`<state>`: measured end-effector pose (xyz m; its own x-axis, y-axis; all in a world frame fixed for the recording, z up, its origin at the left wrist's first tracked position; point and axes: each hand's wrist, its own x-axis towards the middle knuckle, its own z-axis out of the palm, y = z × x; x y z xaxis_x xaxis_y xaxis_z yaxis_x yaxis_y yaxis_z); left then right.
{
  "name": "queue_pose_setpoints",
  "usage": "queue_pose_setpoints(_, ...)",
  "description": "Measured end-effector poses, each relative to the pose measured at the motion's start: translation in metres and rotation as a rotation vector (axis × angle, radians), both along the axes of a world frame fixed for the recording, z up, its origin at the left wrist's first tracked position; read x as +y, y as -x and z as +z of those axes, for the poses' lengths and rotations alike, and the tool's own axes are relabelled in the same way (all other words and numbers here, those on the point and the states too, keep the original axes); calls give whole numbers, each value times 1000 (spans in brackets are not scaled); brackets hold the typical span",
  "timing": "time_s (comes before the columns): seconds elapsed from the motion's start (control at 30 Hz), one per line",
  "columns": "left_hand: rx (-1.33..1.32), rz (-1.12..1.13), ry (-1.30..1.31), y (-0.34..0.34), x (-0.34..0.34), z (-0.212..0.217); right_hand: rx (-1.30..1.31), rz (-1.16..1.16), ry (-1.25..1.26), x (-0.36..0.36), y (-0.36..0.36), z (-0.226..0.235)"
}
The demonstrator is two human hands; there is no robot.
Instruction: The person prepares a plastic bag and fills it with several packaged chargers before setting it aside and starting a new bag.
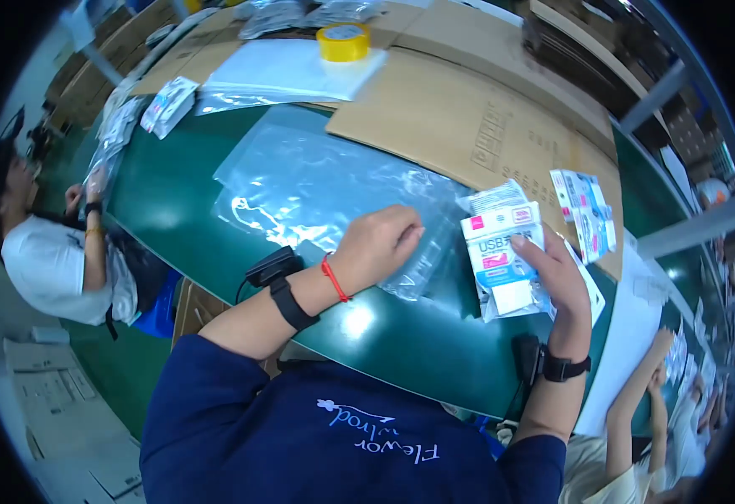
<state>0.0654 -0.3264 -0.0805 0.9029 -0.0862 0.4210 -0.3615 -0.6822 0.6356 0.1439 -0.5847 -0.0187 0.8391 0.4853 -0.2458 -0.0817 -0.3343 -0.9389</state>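
Near the right of the green table, my right hand [562, 273] grips a stack of small white, blue and pink retail packets [503, 252] with clear plastic wrapping. Its thumb presses on the front of the top packet; the other fingers are mostly hidden behind. My left hand [380, 244] is curled into a loose fist over a large clear plastic bag [300, 189] spread on the table, and nothing shows in its fingers. More packets [584, 214] of the same colours lie just beyond my right hand, on a flattened cardboard sheet [434, 126].
A yellow tape roll [343, 42] sits on a stack of clear bags [279, 71] at the back. Another packet bundle [169, 107] lies at the far left of the green table [157, 185]. One person [65, 252] works at the left, others at the right.
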Motion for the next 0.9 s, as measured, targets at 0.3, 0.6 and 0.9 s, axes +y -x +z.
queue_pose_setpoints(0.3, -121, -88, 44, 5, -18, 14, -28, 404, 202, 7, 7, -9)
queue_pose_setpoints(0.6, -252, -185, -10, 11, -23, 22, 91, 321, 133, 14, 9, -9)
queue_pose_setpoints(0.9, -149, -315, 47, 16, -27, 22, 82, 387, 127, 24, 12, -13)
